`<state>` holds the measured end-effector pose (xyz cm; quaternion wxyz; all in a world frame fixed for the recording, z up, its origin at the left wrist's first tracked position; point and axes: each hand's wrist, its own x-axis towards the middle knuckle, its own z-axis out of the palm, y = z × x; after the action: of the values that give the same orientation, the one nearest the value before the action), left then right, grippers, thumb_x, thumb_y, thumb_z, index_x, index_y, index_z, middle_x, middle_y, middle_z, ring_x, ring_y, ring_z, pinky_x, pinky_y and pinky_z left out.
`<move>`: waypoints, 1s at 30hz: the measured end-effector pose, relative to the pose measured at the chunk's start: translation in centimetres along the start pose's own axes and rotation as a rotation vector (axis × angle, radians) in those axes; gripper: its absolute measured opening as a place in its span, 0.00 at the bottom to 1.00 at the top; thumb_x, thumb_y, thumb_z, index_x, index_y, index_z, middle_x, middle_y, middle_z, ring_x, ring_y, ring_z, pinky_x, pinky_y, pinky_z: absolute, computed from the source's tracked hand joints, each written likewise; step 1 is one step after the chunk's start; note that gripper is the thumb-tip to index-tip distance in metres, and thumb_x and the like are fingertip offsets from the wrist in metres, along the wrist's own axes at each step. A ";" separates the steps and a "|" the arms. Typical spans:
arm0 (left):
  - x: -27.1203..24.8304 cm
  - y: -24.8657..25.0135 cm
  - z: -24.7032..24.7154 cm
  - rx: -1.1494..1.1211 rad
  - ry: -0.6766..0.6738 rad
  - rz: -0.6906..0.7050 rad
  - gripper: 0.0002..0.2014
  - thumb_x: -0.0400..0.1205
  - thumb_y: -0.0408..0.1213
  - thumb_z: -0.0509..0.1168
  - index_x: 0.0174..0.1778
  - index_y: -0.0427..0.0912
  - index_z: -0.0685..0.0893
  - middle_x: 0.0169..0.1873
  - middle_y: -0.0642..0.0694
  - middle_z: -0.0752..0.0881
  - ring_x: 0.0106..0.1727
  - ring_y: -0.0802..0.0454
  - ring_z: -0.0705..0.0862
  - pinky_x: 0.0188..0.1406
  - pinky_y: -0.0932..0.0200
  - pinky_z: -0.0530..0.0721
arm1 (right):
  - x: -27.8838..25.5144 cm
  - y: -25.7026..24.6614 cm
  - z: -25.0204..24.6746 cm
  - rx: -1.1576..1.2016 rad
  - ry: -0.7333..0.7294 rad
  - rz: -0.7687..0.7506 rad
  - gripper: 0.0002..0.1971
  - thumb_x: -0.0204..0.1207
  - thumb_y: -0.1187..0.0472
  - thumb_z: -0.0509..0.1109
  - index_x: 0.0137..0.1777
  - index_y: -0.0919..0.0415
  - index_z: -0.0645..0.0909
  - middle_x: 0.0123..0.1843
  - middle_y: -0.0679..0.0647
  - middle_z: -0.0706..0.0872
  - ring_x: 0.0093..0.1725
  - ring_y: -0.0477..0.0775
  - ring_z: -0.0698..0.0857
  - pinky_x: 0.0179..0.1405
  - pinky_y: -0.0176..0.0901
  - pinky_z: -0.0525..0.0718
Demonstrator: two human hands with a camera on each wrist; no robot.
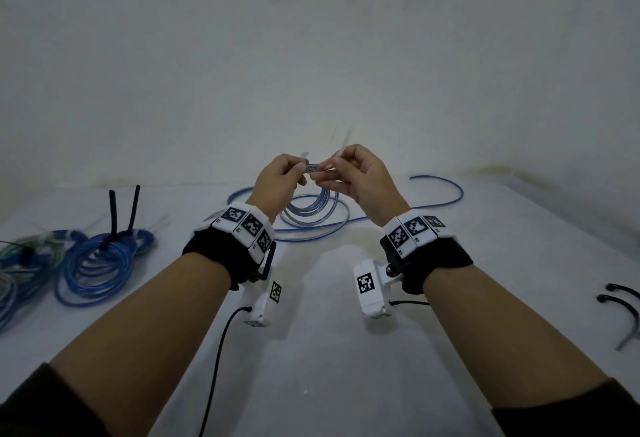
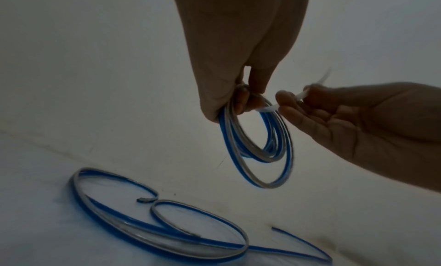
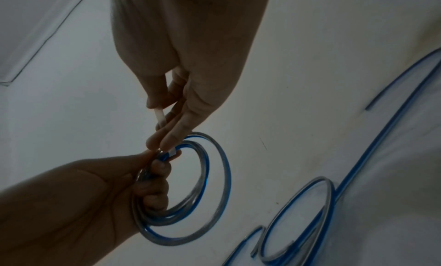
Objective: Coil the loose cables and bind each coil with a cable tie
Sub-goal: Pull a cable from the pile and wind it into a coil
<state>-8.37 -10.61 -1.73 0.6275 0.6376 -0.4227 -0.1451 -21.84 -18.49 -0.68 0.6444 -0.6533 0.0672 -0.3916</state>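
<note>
My left hand (image 1: 300,170) is raised above the table and grips the top of a small coil of blue-and-clear cable (image 2: 257,157), which hangs below it. A white cable tie (image 2: 267,109) lies across the coil's top beside the left fingers. My right hand (image 1: 329,168) pinches that tie between thumb and fingers, and the tie's tail (image 3: 160,117) sticks out above its fingers. In the right wrist view the coil (image 3: 214,185) hangs from the left hand (image 3: 152,168) in several loops. Whether the tie is closed into a loop is hidden by the fingers.
Another loose blue cable (image 1: 443,190) curls on the white table (image 1: 329,350) beyond the hands, under the held coil. Bound blue coils (image 1: 100,263) with upright black ties (image 1: 124,211) lie at the left. Spare black cable ties (image 1: 623,305) lie at the right edge. A wall stands close behind.
</note>
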 end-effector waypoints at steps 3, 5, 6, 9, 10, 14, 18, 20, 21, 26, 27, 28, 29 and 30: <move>0.2 -0.7 -0.4 0.095 0.042 0.127 0.07 0.82 0.32 0.60 0.52 0.38 0.82 0.46 0.50 0.85 0.45 0.60 0.82 0.47 0.69 0.77 | 0.7 0.8 0.7 -0.012 0.026 0.008 0.08 0.84 0.62 0.59 0.45 0.64 0.74 0.40 0.61 0.82 0.38 0.58 0.88 0.43 0.52 0.89; 0.4 -0.9 -0.5 0.125 0.067 0.182 0.07 0.82 0.31 0.62 0.53 0.36 0.82 0.52 0.49 0.85 0.52 0.55 0.81 0.52 0.68 0.77 | 1.2 1.3 1.1 -0.038 0.060 0.001 0.10 0.84 0.61 0.59 0.43 0.65 0.75 0.38 0.59 0.82 0.32 0.54 0.85 0.36 0.47 0.87; 0.5 -1.1 -0.5 0.130 0.088 0.198 0.07 0.81 0.31 0.62 0.52 0.36 0.83 0.52 0.48 0.85 0.52 0.55 0.82 0.53 0.67 0.77 | 1.5 1.7 1.3 -0.037 0.080 0.003 0.11 0.84 0.61 0.60 0.42 0.65 0.75 0.37 0.58 0.82 0.30 0.52 0.84 0.34 0.45 0.85; 1.0 -1.3 -0.6 0.090 0.133 0.222 0.08 0.81 0.30 0.63 0.54 0.36 0.84 0.52 0.47 0.86 0.53 0.54 0.83 0.55 0.64 0.79 | 2.2 2.5 1.8 0.011 0.129 0.007 0.10 0.83 0.63 0.62 0.40 0.63 0.75 0.34 0.56 0.82 0.27 0.50 0.81 0.29 0.40 0.81; 1.2 -1.4 -0.6 0.073 0.138 0.223 0.08 0.81 0.29 0.64 0.54 0.36 0.84 0.52 0.46 0.86 0.53 0.54 0.83 0.56 0.64 0.80 | 2.4 2.6 2.0 0.018 0.137 0.003 0.08 0.82 0.63 0.62 0.41 0.63 0.75 0.33 0.55 0.81 0.26 0.49 0.79 0.28 0.39 0.79; 1.6 -1.9 -0.5 0.061 0.143 0.251 0.09 0.80 0.28 0.65 0.54 0.36 0.85 0.51 0.45 0.87 0.52 0.53 0.85 0.57 0.63 0.81 | 2.7 3.2 2.2 -0.005 0.173 -0.020 0.02 0.80 0.64 0.65 0.47 0.63 0.77 0.30 0.55 0.80 0.23 0.49 0.74 0.24 0.38 0.75; 1.6 -2.3 -0.3 0.053 0.135 0.270 0.10 0.80 0.28 0.65 0.56 0.35 0.85 0.50 0.46 0.86 0.49 0.60 0.84 0.55 0.68 0.81 | 3.0 4.1 2.4 -0.022 0.228 -0.053 0.07 0.80 0.61 0.66 0.43 0.63 0.80 0.27 0.52 0.79 0.21 0.49 0.72 0.23 0.38 0.72; 1.6 -2.4 -0.3 0.045 0.133 0.270 0.10 0.79 0.27 0.65 0.56 0.36 0.85 0.49 0.47 0.86 0.49 0.62 0.84 0.55 0.69 0.81 | 2.9 4.4 2.3 -0.020 0.239 -0.067 0.06 0.80 0.62 0.67 0.44 0.65 0.80 0.26 0.53 0.80 0.20 0.48 0.73 0.22 0.37 0.72; 1.7 -2.4 -0.3 0.035 0.134 0.266 0.11 0.79 0.27 0.65 0.57 0.36 0.85 0.49 0.47 0.86 0.49 0.62 0.84 0.56 0.69 0.81 | 2.9 4.6 2.3 -0.014 0.241 -0.067 0.05 0.80 0.63 0.67 0.46 0.66 0.79 0.27 0.54 0.80 0.20 0.48 0.73 0.22 0.37 0.72; 2.1 -2.9 -1.2 0.018 0.177 0.265 0.11 0.78 0.27 0.66 0.57 0.36 0.84 0.47 0.46 0.87 0.46 0.63 0.85 0.53 0.70 0.81 | 2.9 5.0 2.1 -0.008 0.237 -0.048 0.02 0.79 0.67 0.66 0.47 0.66 0.78 0.30 0.56 0.82 0.20 0.46 0.74 0.23 0.36 0.73; 2.1 -3.1 -1.3 0.023 0.178 0.265 0.11 0.78 0.27 0.67 0.56 0.36 0.84 0.47 0.46 0.87 0.46 0.63 0.85 0.53 0.70 0.81 | 2.9 5.1 2.1 -0.014 0.229 -0.043 0.02 0.79 0.67 0.66 0.47 0.65 0.79 0.30 0.56 0.82 0.21 0.46 0.74 0.23 0.36 0.74; 2.1 -3.3 -1.3 0.031 0.177 0.265 0.11 0.78 0.27 0.67 0.55 0.36 0.84 0.46 0.48 0.87 0.46 0.64 0.85 0.52 0.71 0.81 | 2.9 5.1 2.0 -0.021 0.215 -0.039 0.01 0.79 0.67 0.66 0.48 0.64 0.79 0.31 0.57 0.82 0.21 0.47 0.74 0.24 0.37 0.74; 2.1 -3.4 -1.4 0.039 0.173 0.266 0.10 0.78 0.27 0.67 0.55 0.37 0.85 0.45 0.50 0.87 0.46 0.65 0.85 0.52 0.71 0.81 | 2.9 5.1 2.0 -0.031 0.198 -0.035 0.02 0.79 0.67 0.67 0.49 0.62 0.80 0.31 0.58 0.82 0.22 0.47 0.74 0.24 0.38 0.75; 2.1 -3.4 -1.5 0.044 0.170 0.267 0.10 0.78 0.27 0.67 0.54 0.37 0.85 0.45 0.51 0.87 0.45 0.66 0.85 0.52 0.72 0.81 | 2.9 5.0 2.1 -0.046 0.182 -0.031 0.03 0.79 0.66 0.67 0.50 0.61 0.80 0.31 0.58 0.82 0.22 0.48 0.74 0.25 0.39 0.75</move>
<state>-4.85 -11.57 -3.92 0.6606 0.5992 -0.4522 0.0036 -16.50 -19.40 -3.65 0.6145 -0.6307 0.1243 -0.4574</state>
